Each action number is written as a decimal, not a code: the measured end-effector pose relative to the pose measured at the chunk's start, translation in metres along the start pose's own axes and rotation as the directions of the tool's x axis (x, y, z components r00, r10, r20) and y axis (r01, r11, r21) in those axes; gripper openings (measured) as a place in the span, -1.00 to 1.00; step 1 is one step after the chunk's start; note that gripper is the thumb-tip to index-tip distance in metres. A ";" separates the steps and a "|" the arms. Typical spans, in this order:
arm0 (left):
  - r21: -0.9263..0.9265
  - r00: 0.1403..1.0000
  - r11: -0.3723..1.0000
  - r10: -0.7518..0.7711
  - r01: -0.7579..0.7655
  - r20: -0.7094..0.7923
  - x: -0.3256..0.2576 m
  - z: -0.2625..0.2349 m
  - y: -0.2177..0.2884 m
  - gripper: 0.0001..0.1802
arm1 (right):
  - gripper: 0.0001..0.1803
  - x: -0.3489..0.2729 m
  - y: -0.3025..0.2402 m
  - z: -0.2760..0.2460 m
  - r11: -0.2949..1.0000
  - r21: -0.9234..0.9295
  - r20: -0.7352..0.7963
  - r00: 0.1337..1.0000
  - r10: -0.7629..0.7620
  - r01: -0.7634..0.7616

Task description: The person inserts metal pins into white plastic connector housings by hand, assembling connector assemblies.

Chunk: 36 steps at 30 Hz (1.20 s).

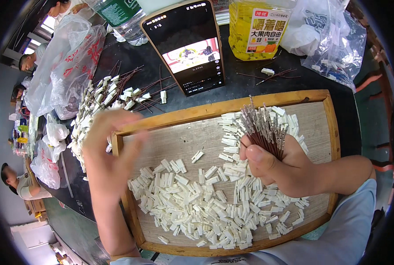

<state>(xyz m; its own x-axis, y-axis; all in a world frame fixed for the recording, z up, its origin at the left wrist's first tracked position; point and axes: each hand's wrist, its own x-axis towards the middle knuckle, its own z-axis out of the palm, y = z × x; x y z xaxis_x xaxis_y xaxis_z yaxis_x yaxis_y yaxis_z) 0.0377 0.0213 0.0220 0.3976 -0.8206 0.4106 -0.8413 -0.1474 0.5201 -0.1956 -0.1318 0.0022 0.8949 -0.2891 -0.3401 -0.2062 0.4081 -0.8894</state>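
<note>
My right hand (276,165) is closed around a thick bundle of thin brown wires (267,143). Silvery metal terminals (258,117) fan out at their upper ends. My left hand (110,141), smeared by motion, hovers over the left rim of a wooden-framed tray (223,104). Its thumb and forefinger are apart, and nothing shows between them. Loose small white plastic connector housings (183,201) cover much of the tray. Partly behind my left hand lies a heap of brown wires with white housings on their ends (102,95).
A phone (186,48) stands upright behind the tray. Further back are a jar of yellow contents (241,46), a clear bottle (133,31) and plastic bags (66,62). A few loose wires (272,76) lie near the jar. Other people sit at far left.
</note>
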 end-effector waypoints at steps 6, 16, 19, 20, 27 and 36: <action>0.137 0.943 0.979 0.104 -0.154 0.316 -0.023 0.037 0.048 -0.74 | -0.75 -0.002 -0.008 -0.005 0.989 -0.148 0.019 1.000 -0.012 0.015; -0.351 0.934 0.924 -0.019 0.153 0.358 -0.022 0.036 0.041 -0.72 | -0.82 0.000 0.002 -0.008 0.948 -0.306 0.019 0.997 -0.080 0.082; -0.630 0.936 0.733 -0.025 0.256 0.351 -0.025 0.034 0.041 -0.65 | -0.84 0.001 0.011 -0.008 0.964 -0.176 0.038 0.980 -0.194 0.197; -0.672 0.940 0.698 -0.005 0.248 0.341 -0.025 0.035 0.040 -0.65 | -0.84 0.000 0.010 -0.008 0.964 -0.175 0.039 0.980 -0.195 0.199; -0.644 0.957 0.765 0.183 0.005 0.224 -0.019 0.037 0.038 -0.71 | -0.83 -0.001 0.003 -0.009 0.934 -0.319 0.051 0.987 -0.153 0.161; -0.560 0.965 0.829 0.150 -0.003 0.217 -0.023 0.035 0.054 -0.72 | -0.83 -0.001 -0.001 -0.005 0.937 -0.280 0.178 0.971 -0.161 0.206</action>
<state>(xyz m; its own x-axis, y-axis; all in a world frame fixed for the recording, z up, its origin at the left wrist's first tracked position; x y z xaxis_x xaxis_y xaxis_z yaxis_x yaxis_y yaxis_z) -0.0293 0.0124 0.0142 0.1781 -0.9334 0.3115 -0.4932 0.1892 0.8491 -0.1985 -0.1366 0.0023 0.9724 -0.1919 -0.1329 -0.1195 0.0803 -0.9896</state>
